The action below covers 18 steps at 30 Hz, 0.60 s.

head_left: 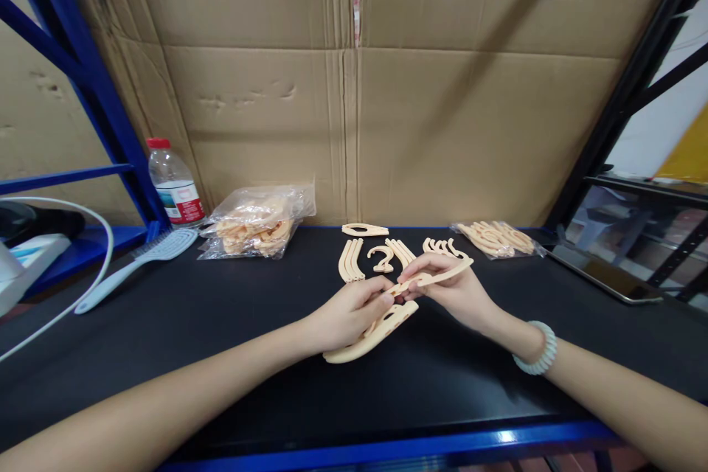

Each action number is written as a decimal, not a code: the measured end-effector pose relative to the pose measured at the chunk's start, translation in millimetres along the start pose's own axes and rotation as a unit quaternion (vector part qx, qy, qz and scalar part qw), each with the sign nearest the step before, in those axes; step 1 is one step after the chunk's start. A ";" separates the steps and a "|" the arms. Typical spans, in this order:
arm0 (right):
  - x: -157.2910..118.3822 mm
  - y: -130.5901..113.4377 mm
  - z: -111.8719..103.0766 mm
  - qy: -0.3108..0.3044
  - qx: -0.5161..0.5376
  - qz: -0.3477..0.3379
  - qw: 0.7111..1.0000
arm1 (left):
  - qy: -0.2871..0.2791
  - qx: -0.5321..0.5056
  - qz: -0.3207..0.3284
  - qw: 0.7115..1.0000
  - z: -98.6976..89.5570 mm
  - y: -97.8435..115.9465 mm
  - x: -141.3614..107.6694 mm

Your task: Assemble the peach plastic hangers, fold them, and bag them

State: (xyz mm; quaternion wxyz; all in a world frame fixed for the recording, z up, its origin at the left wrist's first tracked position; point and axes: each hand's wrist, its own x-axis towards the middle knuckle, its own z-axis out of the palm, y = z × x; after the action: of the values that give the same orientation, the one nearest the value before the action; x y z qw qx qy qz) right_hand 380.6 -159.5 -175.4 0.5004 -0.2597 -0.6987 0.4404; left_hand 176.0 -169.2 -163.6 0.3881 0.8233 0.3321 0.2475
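Near the middle of the black tabletop, my left hand (348, 313) is closed around a cream plastic hanger body (401, 318), its curved edge showing below the fingers. My right hand (456, 295) pinches a slim curved hanger arm (454, 270), which slants up to the right. The inner ends of both pieces meet at my fingertips; fingers hide whether they are joined. Just beyond lie a hanger hook piece (381, 258), several curved arms (349, 259), more arms (401, 251), several small hooks (442, 245) and an oval-holed piece (365, 229).
Clear bags of cream parts lie at the back left (257, 225) and back right (498, 238). A red-capped bottle (175, 184), a pale hairbrush (138, 265) and a white cable (82, 295) are at left. A tablet-like device (602, 273) lies at right. Cardboard (265, 118) walls the back.
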 end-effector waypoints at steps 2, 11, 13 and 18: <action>0.2 -0.6 -2.8 -0.008 -0.074 -0.029 0.997 | 0.017 0.048 0.014 0.999 0.8 1.4 -1.3; -5.3 -5.8 -3.9 -0.051 -0.272 -0.233 0.932 | 0.018 0.149 0.019 0.989 1.8 6.4 -4.4; -8.4 -6.2 -4.4 -0.069 -0.323 -0.282 0.901 | 0.008 0.163 0.025 0.986 1.2 6.9 -4.9; -8.9 -8.6 -6.7 -0.123 -0.407 -0.387 0.818 | -0.004 0.167 0.047 0.985 -0.2 7.7 -6.1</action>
State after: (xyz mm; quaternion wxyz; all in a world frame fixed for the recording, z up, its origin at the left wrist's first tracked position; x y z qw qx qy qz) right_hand 390.8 -168.4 -171.3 0.3879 -0.0915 -0.9131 -0.0856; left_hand 174.5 -177.3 -158.2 0.2348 0.8921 0.3283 0.2031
